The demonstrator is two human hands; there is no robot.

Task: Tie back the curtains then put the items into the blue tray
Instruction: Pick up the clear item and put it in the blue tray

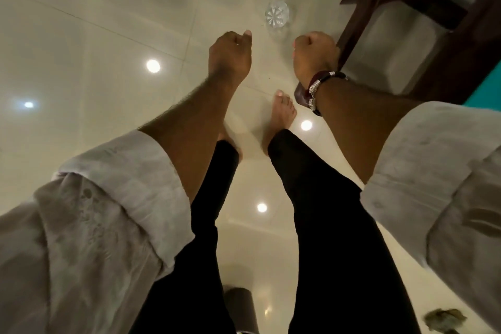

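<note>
A dark wooden table leg [349,43] and frame are seen at upper right, w/ a turquoise edge [488,87] beside. A clear cut-glass dish [277,14], round and ribbed, lies on the glossy cream tiled floor [95,35], just beyond both fists, untouched. Left hand [230,57] and right hand [314,55] are curled closed, nothing seen held. Curtains and blue tray can't be made out. Bare foot [282,116] is planted below.
</note>
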